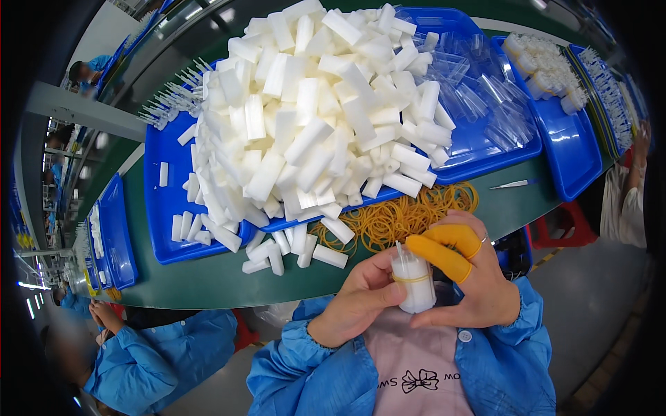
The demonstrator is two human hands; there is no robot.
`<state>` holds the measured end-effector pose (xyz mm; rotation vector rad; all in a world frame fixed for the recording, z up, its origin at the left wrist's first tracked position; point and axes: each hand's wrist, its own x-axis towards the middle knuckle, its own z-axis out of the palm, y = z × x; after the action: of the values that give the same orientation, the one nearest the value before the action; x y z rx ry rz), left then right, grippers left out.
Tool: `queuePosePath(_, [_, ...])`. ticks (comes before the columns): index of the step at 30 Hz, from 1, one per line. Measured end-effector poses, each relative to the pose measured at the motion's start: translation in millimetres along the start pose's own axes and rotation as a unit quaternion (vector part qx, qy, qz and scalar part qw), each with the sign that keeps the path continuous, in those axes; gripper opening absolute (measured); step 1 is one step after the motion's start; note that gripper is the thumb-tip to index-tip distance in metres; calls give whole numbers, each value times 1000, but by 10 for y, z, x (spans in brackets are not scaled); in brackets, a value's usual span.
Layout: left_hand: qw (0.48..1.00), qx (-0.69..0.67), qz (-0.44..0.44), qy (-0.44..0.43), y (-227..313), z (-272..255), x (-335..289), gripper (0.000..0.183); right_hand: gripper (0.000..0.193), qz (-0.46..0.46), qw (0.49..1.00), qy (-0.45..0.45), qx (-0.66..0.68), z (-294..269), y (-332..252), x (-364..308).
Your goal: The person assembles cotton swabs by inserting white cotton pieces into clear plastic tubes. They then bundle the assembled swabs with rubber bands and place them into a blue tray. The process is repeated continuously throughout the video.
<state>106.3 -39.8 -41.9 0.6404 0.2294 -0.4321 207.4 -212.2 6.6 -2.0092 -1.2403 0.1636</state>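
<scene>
In front of my chest is a small bundle (415, 290): a white foam piece with clear plastic around it and a yellow rubber band about its middle. My left hand (359, 297) grips its left side between thumb and fingers. Around the right side curves my right hand (489, 291), a fingertip at the bundle's top and the thumb by its lower end. Two of its fingers wear orange-yellow finger cots (447, 253). Just beyond my hands lies a heap of yellow rubber bands (395, 216), with loose white foam pieces (329, 256) to its left.
A large pile of white foam blocks (298, 132) overflows a blue tray (163, 225). Clear plastic sleeves (479, 97) fill the tray beside it; bundled pieces (544, 66) stand farther right. Tweezers (513, 184) lie on the green table (513, 208). Another person in blue (163, 357) sits at left.
</scene>
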Motion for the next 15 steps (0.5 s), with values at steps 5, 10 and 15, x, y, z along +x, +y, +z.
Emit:
queuePosePath(5, [996,-87,24,-21,-51,35,-6,59,75,-28,1000,12,7,35,51,4])
queuePosePath(10, [997,-69,-19,-40,40,-8,11,61,71,-16,999,23,19,14,56,43])
queuePosePath(15, [1000,14,-9,5,-10,-22,8,68,70,-22,1000,19,-8,32,43,49])
